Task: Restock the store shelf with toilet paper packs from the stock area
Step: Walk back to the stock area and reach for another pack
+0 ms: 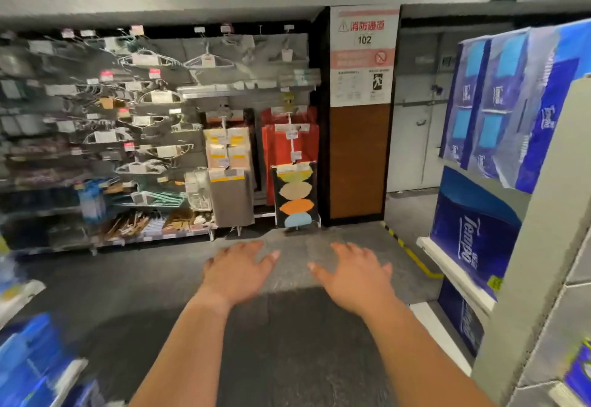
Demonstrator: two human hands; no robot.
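Both my hands are stretched out in front of me over the grey floor, palms down, fingers spread, holding nothing. My left hand is left of centre and my right hand is beside it, a gap between them. Blue toilet paper packs fill the upper level of the store shelf at the right. A dark blue Tempo pack stands one level lower, and another blue pack below that. Blurred blue packs lie at the bottom left corner.
Across the aisle a wall rack holds hangers and small goods. Hanging mats and red bags are to its right. A brown pillar with a fire exit sign stands beside a grey door. Yellow-black tape marks the floor.
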